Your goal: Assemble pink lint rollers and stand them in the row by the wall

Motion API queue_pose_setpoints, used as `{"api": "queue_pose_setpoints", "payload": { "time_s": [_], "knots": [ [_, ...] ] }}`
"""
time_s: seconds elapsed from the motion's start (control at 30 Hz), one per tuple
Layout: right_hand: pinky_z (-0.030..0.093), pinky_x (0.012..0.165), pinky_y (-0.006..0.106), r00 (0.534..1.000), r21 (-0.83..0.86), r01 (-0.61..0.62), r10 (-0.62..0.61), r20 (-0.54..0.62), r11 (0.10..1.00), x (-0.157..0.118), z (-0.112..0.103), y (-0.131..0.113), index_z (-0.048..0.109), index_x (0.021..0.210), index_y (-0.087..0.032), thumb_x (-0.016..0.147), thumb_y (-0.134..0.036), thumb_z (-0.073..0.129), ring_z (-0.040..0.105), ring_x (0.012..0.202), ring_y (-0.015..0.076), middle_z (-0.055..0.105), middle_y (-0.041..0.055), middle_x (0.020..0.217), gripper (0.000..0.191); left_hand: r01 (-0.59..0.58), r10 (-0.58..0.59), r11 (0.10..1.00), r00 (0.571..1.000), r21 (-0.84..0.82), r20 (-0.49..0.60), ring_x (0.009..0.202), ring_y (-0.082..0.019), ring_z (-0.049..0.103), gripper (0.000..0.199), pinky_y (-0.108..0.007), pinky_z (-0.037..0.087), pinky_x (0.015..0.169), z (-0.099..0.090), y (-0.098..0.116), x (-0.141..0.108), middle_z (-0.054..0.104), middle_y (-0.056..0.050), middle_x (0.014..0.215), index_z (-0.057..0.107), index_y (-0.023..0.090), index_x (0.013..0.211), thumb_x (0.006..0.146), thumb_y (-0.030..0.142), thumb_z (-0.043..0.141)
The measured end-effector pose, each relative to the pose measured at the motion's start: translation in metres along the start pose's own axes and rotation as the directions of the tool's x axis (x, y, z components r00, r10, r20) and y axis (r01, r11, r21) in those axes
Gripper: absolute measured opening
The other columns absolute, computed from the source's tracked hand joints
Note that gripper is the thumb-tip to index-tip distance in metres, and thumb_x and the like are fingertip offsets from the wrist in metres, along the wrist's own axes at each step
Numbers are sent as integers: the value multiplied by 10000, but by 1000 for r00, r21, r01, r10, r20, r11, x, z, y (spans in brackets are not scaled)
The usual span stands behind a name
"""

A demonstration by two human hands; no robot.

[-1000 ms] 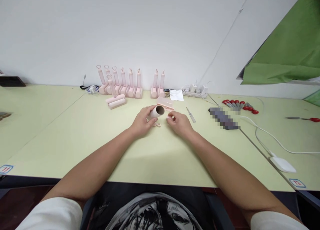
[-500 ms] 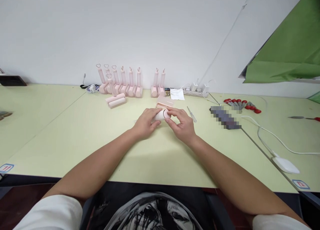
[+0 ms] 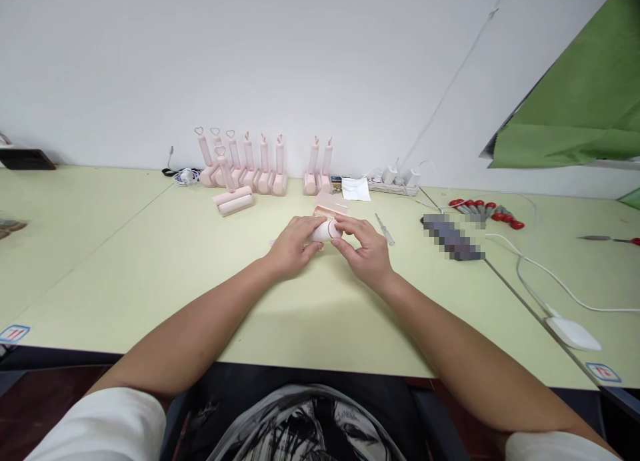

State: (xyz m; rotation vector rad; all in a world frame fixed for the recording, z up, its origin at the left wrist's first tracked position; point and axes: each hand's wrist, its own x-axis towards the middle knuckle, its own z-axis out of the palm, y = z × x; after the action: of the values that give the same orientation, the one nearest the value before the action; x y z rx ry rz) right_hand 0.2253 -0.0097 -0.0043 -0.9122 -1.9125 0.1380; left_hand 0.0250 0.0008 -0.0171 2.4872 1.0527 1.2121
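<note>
Between my two hands lies a white lint roll (image 3: 321, 232) with a pink end cap (image 3: 335, 229) at its right end. My left hand (image 3: 293, 249) is closed around the roll's left part, fingers on top and thumb below. At the cap, my right hand (image 3: 367, 251) pinches with its fingertips and thumb. Just behind the roll sits an opened pink lint roller case (image 3: 333, 203), partly hidden by my fingers. A pink case with a roll in it (image 3: 233, 201) rests farther left.
Several pink lint rollers (image 3: 264, 174) stand upright along the wall. A clear-handled screwdriver (image 3: 385, 229) lies right of my hands. Beyond it are a blurred-out dark object (image 3: 450, 237), red-handled tools (image 3: 505, 217), a white charger (image 3: 573, 332) with its cable, and a power strip (image 3: 395, 188).
The dark gap between the roll and the pink end cap has become a thin line. Both hands stay in nearly the same place, and the view has shifted slightly.
</note>
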Motion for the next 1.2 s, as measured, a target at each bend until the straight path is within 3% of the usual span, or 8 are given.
{"api": "queue_pose_setpoints", "payload": {
  "time_s": [0.3,0.43,0.63,0.8,0.9,1.03,1.2],
  "knots": [
    [557,887,462,999,10,49,-49,0,999,-2,2,1,550,1300,-270,913,-435,593,544,1247,293,557,133,1384,423,88,-88,996,996,1,-17,1152,-255,535,509,-424,429,1005,0,-1,0,611,-73,1317,487,229,1371,873,229,593],
    [575,835,449,998,37,56,-56,0,998,-4,4,2,378,1453,-309,918,-423,579,562,1190,283,465,140,1445,582,120,-119,993,992,25,-29,1133,-257,543,524,-426,433,990,-1,-3,1,617,-66,1306,488,243,1374,861,217,594],
    [568,838,453,996,40,54,-57,72,998,-7,10,3,280,1499,-339,933,-409,551,570,1146,275,434,128,1467,632,106,-105,994,994,16,-29,1135,-250,544,528,-416,434,996,0,-4,0,612,-59,1313,483,247,1373,859,203,597],
    [567,841,458,1000,79,16,-18,24,997,-9,14,2,140,1533,-321,914,-409,574,583,1079,253,386,162,1480,761,127,-126,992,992,26,-29,1139,-257,540,530,-423,438,988,-1,-4,1,613,-65,1309,489,244,1368,852,200,601],
    [568,824,438,999,78,20,-23,36,997,-10,15,3,198,1520,-296,912,-398,583,583,1076,251,403,166,1471,727,117,-116,993,993,21,-33,1132,-251,540,536,-413,438,987,0,-4,1,617,-64,1300,488,235,1367,846,188,604],
    [560,849,424,980,19,28,-31,194,999,-9,15,7,412,1435,-294,936,-371,556,582,1124,259,532,122,1381,525,134,-133,991,991,17,-26,1102,-251,550,523,-410,455,964,0,-7,0,631,-64,1271,496,236,1361,850,198,599],
    [561,877,423,976,15,11,-14,216,1000,-8,15,9,438,1448,-303,941,-360,548,583,1156,254,544,105,1388,521,147,-147,989,989,33,-21,1101,-257,558,524,-414,466,951,0,-10,-1,632,-67,1273,500,242,1364,850,204,592]
  ]
}}
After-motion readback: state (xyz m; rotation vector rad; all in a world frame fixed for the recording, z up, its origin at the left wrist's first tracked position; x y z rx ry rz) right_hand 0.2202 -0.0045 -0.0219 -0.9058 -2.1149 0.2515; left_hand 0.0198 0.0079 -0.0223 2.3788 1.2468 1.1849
